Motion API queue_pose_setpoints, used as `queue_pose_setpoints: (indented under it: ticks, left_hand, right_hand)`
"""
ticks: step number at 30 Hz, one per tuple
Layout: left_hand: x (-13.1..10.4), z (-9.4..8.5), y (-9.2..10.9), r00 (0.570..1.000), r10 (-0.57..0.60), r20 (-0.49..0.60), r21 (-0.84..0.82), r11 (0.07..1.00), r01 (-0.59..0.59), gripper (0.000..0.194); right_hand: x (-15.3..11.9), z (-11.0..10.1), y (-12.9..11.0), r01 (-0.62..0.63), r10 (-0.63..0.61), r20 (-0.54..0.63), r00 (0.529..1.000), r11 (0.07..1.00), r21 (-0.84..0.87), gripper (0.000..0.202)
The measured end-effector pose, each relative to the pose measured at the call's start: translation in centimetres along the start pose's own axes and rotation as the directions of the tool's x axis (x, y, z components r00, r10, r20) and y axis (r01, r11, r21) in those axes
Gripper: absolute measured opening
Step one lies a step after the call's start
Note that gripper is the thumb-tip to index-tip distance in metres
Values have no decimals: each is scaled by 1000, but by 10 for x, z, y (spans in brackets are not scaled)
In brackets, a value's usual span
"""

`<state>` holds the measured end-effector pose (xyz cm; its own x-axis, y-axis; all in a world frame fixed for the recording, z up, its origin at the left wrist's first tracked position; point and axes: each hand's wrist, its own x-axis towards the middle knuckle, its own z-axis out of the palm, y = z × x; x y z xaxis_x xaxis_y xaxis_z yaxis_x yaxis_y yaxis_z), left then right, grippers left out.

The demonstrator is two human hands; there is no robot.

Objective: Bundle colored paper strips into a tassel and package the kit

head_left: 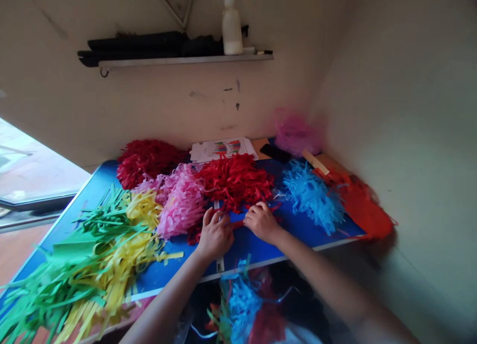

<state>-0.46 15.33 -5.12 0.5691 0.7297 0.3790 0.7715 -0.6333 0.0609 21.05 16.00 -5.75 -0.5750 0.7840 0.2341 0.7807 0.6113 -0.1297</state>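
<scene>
A strip of red fringed tissue paper (pixel 237 225) runs between my two hands, low over the blue table. My left hand (pixel 215 234) is closed around its left part, with dark red fringe showing beside the fingers. At the other end my right hand (pixel 262 220) pinches the strip with curled fingers. Just beyond them lies a heap of red tissue fringe (pixel 236 180). Pink fringe (pixel 181 200) is left of my left hand, and a blue fringe bundle (pixel 313 195) is right of my right hand. The palms and the gripped paper are hidden.
Yellow (pixel 126 259) and green strips (pixel 70 264) spread over the left of the blue table (pixel 238 254). Dark red fringe (pixel 149 160), printed sheets (pixel 223 149), a black phone (pixel 276 153), a pink bag (pixel 298 135) and orange fringe (pixel 363 205) lie behind. A shelf (pixel 186 60) holds a white bottle (pixel 232 28).
</scene>
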Motion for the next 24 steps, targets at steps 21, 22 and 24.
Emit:
queue_pose_setpoints:
  ticks: [21, 22, 24]
  left_hand:
    - [-35, 4, 2, 977, -211, 17, -220, 953, 209, 13]
    - [-34, 3, 4, 973, -231, 22, -213, 949, 230, 15]
    - [-32, 2, 8, 959, -279, 38, -189, 941, 281, 18]
  right_hand:
    - [-35, 7, 21, -154, 169, -44, 985, 959, 237, 12]
    - [-33, 7, 21, -166, 180, -33, 983, 955, 247, 12]
    - [-30, 7, 20, -196, 205, -11, 979, 947, 256, 14]
